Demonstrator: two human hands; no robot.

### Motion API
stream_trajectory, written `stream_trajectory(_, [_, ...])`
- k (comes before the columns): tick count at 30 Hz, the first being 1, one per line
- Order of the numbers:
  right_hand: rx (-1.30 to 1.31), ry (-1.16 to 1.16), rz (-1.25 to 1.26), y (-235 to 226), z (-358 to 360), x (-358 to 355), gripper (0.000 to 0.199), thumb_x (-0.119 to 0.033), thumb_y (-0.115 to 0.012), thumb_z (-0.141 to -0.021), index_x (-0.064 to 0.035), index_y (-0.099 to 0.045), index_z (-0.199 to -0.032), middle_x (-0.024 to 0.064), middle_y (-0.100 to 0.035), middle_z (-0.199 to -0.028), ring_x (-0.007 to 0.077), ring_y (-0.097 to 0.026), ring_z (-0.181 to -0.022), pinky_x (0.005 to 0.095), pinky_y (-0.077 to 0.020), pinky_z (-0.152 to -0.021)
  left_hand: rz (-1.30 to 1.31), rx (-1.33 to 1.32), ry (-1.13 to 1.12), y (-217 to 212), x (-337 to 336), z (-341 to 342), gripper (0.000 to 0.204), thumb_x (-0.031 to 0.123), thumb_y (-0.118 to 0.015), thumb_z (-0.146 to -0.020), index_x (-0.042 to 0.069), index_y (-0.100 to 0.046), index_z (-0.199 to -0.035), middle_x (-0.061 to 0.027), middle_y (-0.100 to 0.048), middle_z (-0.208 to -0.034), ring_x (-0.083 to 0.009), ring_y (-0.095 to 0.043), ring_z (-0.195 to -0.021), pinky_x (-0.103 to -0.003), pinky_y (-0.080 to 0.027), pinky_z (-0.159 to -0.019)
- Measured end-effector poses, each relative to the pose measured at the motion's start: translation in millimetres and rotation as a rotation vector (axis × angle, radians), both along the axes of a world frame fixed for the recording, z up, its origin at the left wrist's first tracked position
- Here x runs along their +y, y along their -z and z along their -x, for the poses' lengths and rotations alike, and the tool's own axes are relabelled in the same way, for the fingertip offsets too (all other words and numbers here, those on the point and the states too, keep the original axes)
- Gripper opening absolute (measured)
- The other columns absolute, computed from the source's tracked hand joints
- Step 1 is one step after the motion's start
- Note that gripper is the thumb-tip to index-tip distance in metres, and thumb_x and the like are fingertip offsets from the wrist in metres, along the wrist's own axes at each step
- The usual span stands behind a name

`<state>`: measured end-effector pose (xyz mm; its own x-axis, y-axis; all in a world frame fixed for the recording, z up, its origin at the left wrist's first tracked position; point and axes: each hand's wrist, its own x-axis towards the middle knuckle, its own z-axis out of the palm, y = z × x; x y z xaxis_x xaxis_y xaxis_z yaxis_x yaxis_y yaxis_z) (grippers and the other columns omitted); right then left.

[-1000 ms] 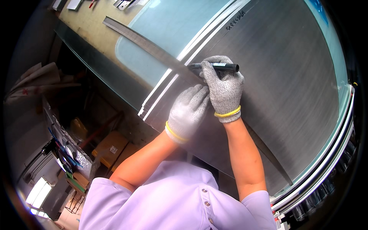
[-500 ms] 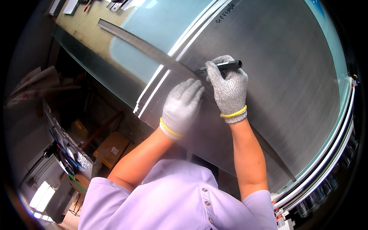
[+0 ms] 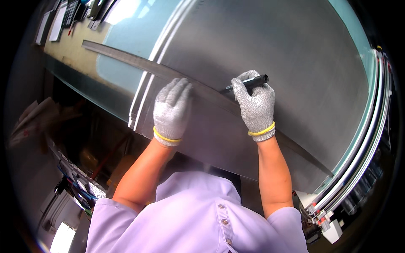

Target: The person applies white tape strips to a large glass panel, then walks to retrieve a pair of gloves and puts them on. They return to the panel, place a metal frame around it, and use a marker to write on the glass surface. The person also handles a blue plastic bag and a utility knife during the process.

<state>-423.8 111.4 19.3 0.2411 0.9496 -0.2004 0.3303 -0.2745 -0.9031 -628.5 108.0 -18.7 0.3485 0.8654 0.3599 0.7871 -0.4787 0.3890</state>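
Note:
A large grey metal sheet (image 3: 303,63) lies before me, crossed at a slant by a long narrow metal straightedge (image 3: 122,55). My left hand (image 3: 171,111), in a grey knit glove with a yellow cuff, rests with fingers stretched out at the near edge of the straightedge. To its right, my gloved right hand (image 3: 259,105) grips a black marker pen (image 3: 256,82). The marker lies tilted in the fingers, its tip end low beside the straightedge; the fingers partly hide it, and I cannot tell whether the tip touches the sheet.
White strips (image 3: 166,33) run along the sheet's left edge. Beyond them, the pale blue and tan worktop (image 3: 90,59) carries a calculator (image 3: 70,14) and other small items at the far left. White rails (image 3: 375,122) curve along the right side. Dark clutter sits below the table's left edge.
My view has shifted, and the scene lies turned slightly. My left hand has moved left along the straightedge, farther from my right hand, which still holds the marker pen.

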Motion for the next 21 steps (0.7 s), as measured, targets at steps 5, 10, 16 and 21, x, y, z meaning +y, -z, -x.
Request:
stream_trajectory(5, [-0.014,0.109,0.050,-4.8,-40.9,-38.6,0.012,-0.012,-0.065,-0.086,-0.0007,-0.062,-0.082,0.0105,-0.065,-0.069,0.0200,-0.066,-0.066,0.0310,-0.0510,-0.064,-0.001,0.004,0.007,-2.3,-2.6,-6.3,0.031,-0.003,-0.068,-0.077,0.002,-0.069,-0.107,-0.0135,-0.066,-0.113,-0.0331,-0.062,-0.110,-0.040,-0.048,-0.096])
stream_trajectory(10, [-0.082,0.180,0.055,-9.8,-89.2,-82.8,0.012,-0.011,-0.065,-0.087,-0.0004,-0.062,-0.083,0.0101,-0.066,-0.071,0.0188,-0.065,-0.067,0.0307,-0.0507,-0.065,-0.007,0.040,0.025,-8.3,-8.3,-12.9,0.030,-0.005,-0.066,-0.079,0.001,-0.068,-0.109,-0.0158,-0.066,-0.115,-0.0336,-0.061,-0.111,-0.040,-0.048,-0.097])
stream_trajectory(16, [-0.066,0.254,0.053,-13.3,-152.7,-136.5,0.012,-0.011,-0.065,-0.087,-0.0005,-0.062,-0.083,0.0099,-0.066,-0.072,0.0192,-0.065,-0.068,0.0314,-0.0507,-0.066,-0.011,0.049,0.002,-15.3,-14.4,-23.8,0.023,-0.002,-0.065,-0.083,0.000,-0.069,-0.106,-0.0162,-0.065,-0.115,-0.0316,-0.063,-0.107,-0.038,-0.049,-0.094])
stream_trajectory(21, [-0.153,0.263,0.029,-15.3,-211.2,-181.9,0.012,-0.012,-0.066,-0.087,-0.0011,-0.062,-0.083,0.0104,-0.066,-0.072,0.0205,-0.065,-0.067,0.0317,-0.0507,-0.065,-0.117,0.025,0.041,-31.0,-59.7,-87.8,0.025,-0.003,-0.067,-0.080,0.001,-0.070,-0.105,-0.0150,-0.067,-0.109,-0.0324,-0.063,-0.103,-0.039,-0.050,-0.092])
